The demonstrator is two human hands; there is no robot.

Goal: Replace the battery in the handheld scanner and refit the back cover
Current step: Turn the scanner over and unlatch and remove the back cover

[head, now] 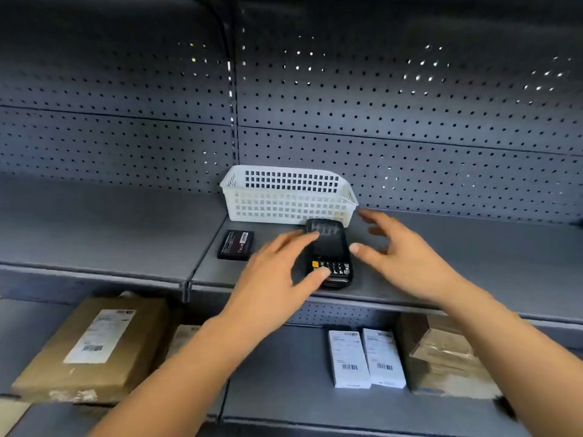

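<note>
Lay face up on the grey shelf: scanner, screen toward the pegboard, keypad toward the shelf's front edge, top end just in front of the white basket. Reached in from the left: left hand, fingers spread and open, fingertips over the scanner's left side and screen, thumb over the keypad's lower left corner; gripped nothing, and cannot tell whether touching the scanner or just above it. Came in from the right: right hand, open too, fingers fanned, thumb tip just beside the scanner's right edge, the other fingers blurred and stretched toward the basket's right corner; held nothing. Lay flat to the scanner's left on the same shelf: battery, dark, label up, apart from the left hand and near the basket's front left corner. Stood against the pegboard: basket, contents not visible through the mesh. Sat on the lower shelf: brown box with a white label at the left, two white boxes with barcodes side by side under the right forearm, and a taped carton beside them at the right.
</note>
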